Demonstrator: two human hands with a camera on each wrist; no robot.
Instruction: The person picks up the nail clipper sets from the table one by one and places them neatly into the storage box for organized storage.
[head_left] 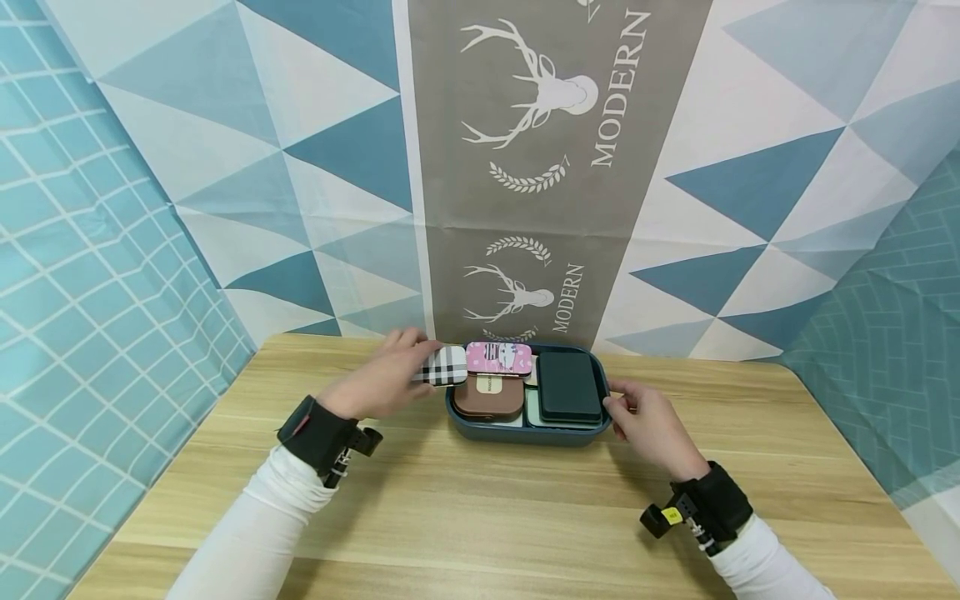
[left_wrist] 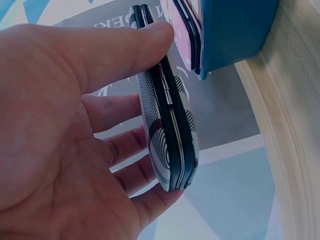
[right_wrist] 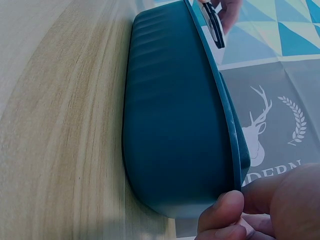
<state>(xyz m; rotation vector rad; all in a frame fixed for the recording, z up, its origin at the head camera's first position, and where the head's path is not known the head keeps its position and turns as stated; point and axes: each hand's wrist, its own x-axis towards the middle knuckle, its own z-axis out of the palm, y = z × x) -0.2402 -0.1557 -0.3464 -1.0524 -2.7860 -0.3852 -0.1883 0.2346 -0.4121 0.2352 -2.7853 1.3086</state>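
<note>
My left hand (head_left: pixel 388 373) grips a small black-and-white plaid hinged case (head_left: pixel 448 367) at the left end of a dark blue plastic box (head_left: pixel 491 433). In the left wrist view the thumb lies along one side of the plaid case (left_wrist: pixel 170 125), with the fingers on the other and its metal hinge showing. My right hand (head_left: pixel 651 421) pinches the rim at the box's right end. Inside the box, a pink cartoon case (head_left: pixel 498 357) lies by a brown case (head_left: pixel 489 398). A dark green rectangular case (head_left: pixel 568 386) fills the right side, above a pale green item (head_left: pixel 533 408).
The box stands near the back edge of a wood-grain table (head_left: pixel 480 517). Behind it hangs a patterned cloth (head_left: pixel 352 167) with triangles and deer heads. Blue tiled cloth (head_left: pixel 90 292) covers the left side.
</note>
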